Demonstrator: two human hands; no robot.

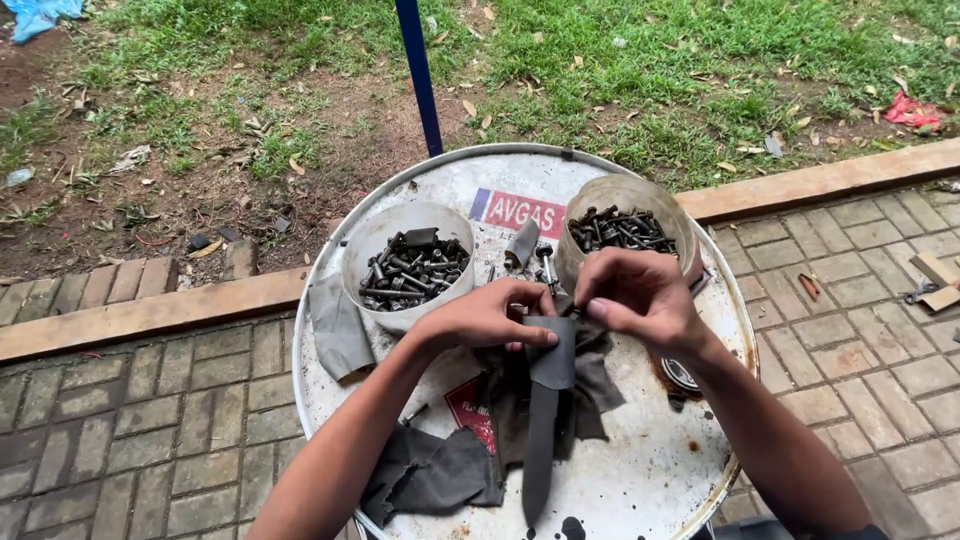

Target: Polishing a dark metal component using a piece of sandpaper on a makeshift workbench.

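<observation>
Dark rubber scraps lie nearest on the round white drum-top worktop. Left hand and right hand both pinch the top of a long black rubber strip at centre. Behind stand a left tub of bolts and a right jar of bolts.

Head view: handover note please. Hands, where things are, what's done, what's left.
Left hand: pinching the top of a dark rubber strip that hangs down over the white drum top.
Right hand: fingers closed at the same top end of the strip; what they pinch is hidden.
Things: white tub of bolts on the left, clear tub of bolts behind the right hand, a few loose bolts between them, dark rubber scraps near the front edge.
Done: cannot tell.
Left: both tubs hold many bolts.
</observation>
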